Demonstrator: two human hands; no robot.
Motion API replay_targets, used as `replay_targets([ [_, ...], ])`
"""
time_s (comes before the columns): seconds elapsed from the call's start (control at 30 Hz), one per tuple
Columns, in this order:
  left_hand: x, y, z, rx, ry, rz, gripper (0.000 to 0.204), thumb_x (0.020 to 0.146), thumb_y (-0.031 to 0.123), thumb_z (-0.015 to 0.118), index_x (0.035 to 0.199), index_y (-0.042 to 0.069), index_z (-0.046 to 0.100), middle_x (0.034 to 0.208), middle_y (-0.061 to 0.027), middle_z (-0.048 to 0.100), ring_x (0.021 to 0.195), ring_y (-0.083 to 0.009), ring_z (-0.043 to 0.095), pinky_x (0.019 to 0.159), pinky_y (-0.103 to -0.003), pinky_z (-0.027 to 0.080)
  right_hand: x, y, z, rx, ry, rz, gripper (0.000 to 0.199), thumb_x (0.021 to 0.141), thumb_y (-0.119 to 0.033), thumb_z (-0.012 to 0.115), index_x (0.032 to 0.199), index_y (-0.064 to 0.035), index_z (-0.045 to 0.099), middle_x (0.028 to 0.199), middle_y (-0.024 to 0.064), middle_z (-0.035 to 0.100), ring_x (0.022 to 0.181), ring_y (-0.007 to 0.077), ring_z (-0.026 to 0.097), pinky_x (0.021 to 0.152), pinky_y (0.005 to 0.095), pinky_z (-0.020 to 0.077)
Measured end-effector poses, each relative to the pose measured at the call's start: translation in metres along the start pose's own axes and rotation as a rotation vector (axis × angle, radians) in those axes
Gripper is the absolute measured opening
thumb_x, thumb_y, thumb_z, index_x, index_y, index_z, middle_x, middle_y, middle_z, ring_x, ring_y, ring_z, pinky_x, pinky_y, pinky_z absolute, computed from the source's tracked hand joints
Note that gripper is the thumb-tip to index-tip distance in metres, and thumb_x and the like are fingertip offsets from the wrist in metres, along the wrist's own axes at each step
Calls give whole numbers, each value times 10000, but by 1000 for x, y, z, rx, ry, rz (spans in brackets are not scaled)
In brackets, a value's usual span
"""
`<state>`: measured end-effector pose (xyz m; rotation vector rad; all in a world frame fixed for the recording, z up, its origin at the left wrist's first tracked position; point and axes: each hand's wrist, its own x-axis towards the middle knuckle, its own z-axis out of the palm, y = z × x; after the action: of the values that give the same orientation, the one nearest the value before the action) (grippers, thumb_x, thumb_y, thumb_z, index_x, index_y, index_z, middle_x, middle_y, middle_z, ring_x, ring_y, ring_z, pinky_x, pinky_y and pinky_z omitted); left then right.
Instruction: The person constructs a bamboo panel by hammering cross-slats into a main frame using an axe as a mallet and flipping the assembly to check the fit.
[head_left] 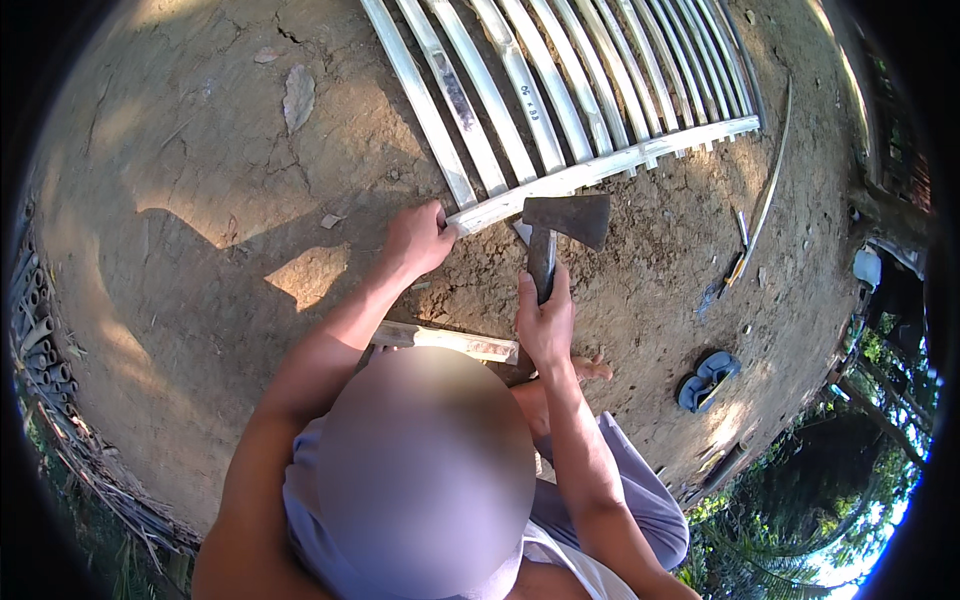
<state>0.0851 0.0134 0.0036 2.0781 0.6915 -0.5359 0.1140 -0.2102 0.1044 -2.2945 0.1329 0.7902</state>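
A slatted frame of pale split bamboo or wood lies on the ground ahead of me, its long slats set into a crossbar along the near side. My left hand is closed around the left end of that crossbar, at the frame's near corner. In my right hand is a hatchet, gripped by its short dark handle. Its dark metal head hangs just over or against the crossbar, edge toward the right; whether it touches I cannot tell.
A short wooden plank lies near my feet. Blue-grey sandals rest on the right. Beyond the frame's right end are a long thin strip and a small yellow-and-dark tool. Cut bamboo tubes are piled at the far left.
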Motion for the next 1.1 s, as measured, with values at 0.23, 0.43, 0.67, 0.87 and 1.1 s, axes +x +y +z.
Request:
replay_targets([
  [0.23, 0, -10, 1, -46, 50, 99, 346, 962, 356, 758, 926, 22, 674, 768, -155, 717, 680, -286, 703, 634, -449, 512, 1, 3, -2, 106, 47, -3, 453, 1035, -255, 627, 1398, -7, 514, 786, 138, 686, 672, 249, 692, 637, 415, 525],
  [0.43, 1, -17, -1, -264, -10, 114, 255, 959, 274, 763, 903, 40, 679, 709, -105, 693, 638, -191, 655, 577, -396, 471, -1, -36, -3, 169, -10, 36, 405, 1036, -237, 633, 1347, 3, 537, 717, 89, 641, 581, 189, 649, 551, 367, 489],
  [0.67, -9, -34, -45, -264, -47, 160, 231, 961, 246, 754, 873, 50, 669, 661, -66, 640, 597, -153, 568, 560, -382, 428, -19, -32, -2, 173, 11, -64, 421, 1033, -240, 636, 1362, 2, 532, 753, 124, 654, 629, 230, 667, 595, 390, 511],
  [0.87, -16, -81, -60, -208, -25, 98, 231, 936, 237, 782, 869, 41, 677, 668, -75, 650, 592, -179, 578, 570, -393, 445, -26, -29, 11, 5, 11, -143, 489, 1032, -264, 637, 1414, 8, 494, 852, 221, 708, 790, 340, 724, 704, 451, 549],
  [1.1, -24, -72, -51, -115, 54, -101, 249, 916, 253, 797, 848, 37, 693, 729, -111, 696, 657, -240, 654, 634, -413, 496, -24, -48, 22, -186, 74, -401, 530, 1029, -243, 636, 1442, 31, 448, 838, 272, 710, 756, 448, 728, 661, 504, 559],
])
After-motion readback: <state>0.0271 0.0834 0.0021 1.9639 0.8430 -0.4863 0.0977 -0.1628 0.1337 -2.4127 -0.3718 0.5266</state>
